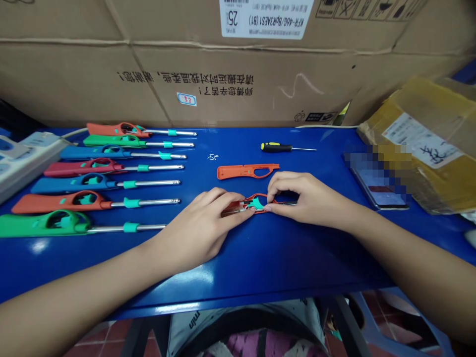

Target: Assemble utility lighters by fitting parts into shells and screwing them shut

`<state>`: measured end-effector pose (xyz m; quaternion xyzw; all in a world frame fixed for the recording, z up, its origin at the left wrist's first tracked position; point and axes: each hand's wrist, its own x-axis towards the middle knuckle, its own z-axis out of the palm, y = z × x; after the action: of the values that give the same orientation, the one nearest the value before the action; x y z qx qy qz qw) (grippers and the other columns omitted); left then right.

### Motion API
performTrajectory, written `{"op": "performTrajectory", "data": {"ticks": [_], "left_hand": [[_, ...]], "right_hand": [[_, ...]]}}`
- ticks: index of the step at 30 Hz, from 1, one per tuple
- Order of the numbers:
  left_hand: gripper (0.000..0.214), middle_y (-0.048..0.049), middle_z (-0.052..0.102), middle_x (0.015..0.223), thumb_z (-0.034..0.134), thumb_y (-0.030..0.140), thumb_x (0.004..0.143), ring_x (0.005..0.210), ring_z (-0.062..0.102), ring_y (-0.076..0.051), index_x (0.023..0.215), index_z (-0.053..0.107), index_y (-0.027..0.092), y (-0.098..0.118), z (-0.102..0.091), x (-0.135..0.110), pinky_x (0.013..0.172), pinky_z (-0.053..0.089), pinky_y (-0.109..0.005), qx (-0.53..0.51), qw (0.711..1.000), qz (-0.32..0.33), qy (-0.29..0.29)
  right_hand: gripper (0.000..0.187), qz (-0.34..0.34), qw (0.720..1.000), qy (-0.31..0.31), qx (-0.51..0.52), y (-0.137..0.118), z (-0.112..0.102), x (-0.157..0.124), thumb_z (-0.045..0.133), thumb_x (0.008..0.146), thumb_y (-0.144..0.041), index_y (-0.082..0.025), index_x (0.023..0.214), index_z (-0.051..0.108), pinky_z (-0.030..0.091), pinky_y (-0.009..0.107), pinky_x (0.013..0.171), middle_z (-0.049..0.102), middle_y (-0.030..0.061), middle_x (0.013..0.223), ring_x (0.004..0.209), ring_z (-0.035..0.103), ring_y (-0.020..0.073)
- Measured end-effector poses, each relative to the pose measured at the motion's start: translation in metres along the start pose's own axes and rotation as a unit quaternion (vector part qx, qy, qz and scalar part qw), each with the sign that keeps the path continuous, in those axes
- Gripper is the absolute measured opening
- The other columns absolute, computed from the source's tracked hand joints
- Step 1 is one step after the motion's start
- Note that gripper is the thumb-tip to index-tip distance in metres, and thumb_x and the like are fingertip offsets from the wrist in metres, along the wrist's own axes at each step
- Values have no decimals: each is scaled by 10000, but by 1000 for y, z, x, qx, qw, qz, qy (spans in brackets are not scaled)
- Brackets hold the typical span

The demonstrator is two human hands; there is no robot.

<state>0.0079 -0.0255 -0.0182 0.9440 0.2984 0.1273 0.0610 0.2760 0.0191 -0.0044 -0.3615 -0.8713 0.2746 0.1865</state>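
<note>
Between my hands, on the blue table, lies an opened orange lighter half [266,197] with a teal trigger [256,203] and inner parts showing. My left hand [208,223] is closed over its handle end, thumb and fingertips close to the trigger. With thumb and fingers pinched, my right hand [303,198] grips the front end near the loop; a bit of dark rod shows under the palm. Just beyond them rests the matching orange shell half [243,171], its hollow side up. My fingers partly hide the lighter's inside.
Several long-necked lighters [92,168] lie in a column at left, beside a white power strip [33,156]. A yellow-black screwdriver [277,147] and small white bits [213,156] lie farther back. At right are a phone [379,186] and a taped box [420,144]. A large carton [148,99] stands behind.
</note>
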Motion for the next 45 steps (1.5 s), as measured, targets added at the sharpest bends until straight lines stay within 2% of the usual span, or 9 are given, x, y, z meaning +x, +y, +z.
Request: {"op": "performTrajectory", "data": {"ticks": [13,21,27,31,33,35,40,45], "left_hand": [[460,-139,568,1354,440,151,998,1161,504,-287,1447,520,215,3,-1,1,942,520,-489,-13,1000,-6,2],[407,-146,605,1316,452,148,1007,1101,536,-272,1393,575,179,3,-2,1,914,555,-474,4,1000,17,8],[437,-149,604,1326,468,105,983,1112,554,-292,1408,557,153,4,-1,0,919,570,-496,31,999,22,-1],[434,-155,594,1346,474,101,996,1192,571,-250,1426,522,129,-1,1,-1,994,556,-415,-4,999,30,38],[384,-141,615,1326,515,141,998,1172,604,-227,1379,562,138,-3,0,-1,988,561,-387,-11,997,17,71],[332,-119,649,1283,558,194,992,1127,631,-233,1317,616,160,-5,-4,0,956,572,-406,3,996,6,90],[282,-82,705,1231,546,241,1002,1072,655,-287,1241,692,216,-5,-14,0,842,598,-469,71,994,16,80],[296,-83,710,1253,520,245,1013,1088,661,-274,1246,691,180,0,-10,0,866,597,-450,76,995,19,62]], "right_hand": [[117,-14,1000,10,-5,1,5,-1,688,891,-276,-184,820,678,489,309,756,679,41,905,820,630,162],[130,-9,1000,3,-16,-1,6,-2,706,881,-279,-187,792,681,479,314,754,677,41,899,819,628,168],[125,-16,1000,6,-25,-3,6,-2,700,886,-266,-182,795,681,476,310,762,674,37,890,811,626,159],[133,-9,1000,9,-23,-1,4,-1,704,881,-278,-189,786,674,487,311,752,678,39,887,813,633,165],[126,-6,1000,12,-25,0,3,-1,703,877,-282,-198,789,673,492,320,765,684,40,890,821,639,173],[121,-4,1000,13,-21,1,2,-1,698,877,-282,-206,788,669,498,328,783,693,41,895,832,645,179],[160,1,1000,18,5,2,4,1,661,905,-311,-211,781,657,503,338,803,699,44,896,835,645,179],[174,11,1000,20,12,3,7,3,687,888,-325,-201,769,657,492,342,808,692,41,876,840,637,181]]}}
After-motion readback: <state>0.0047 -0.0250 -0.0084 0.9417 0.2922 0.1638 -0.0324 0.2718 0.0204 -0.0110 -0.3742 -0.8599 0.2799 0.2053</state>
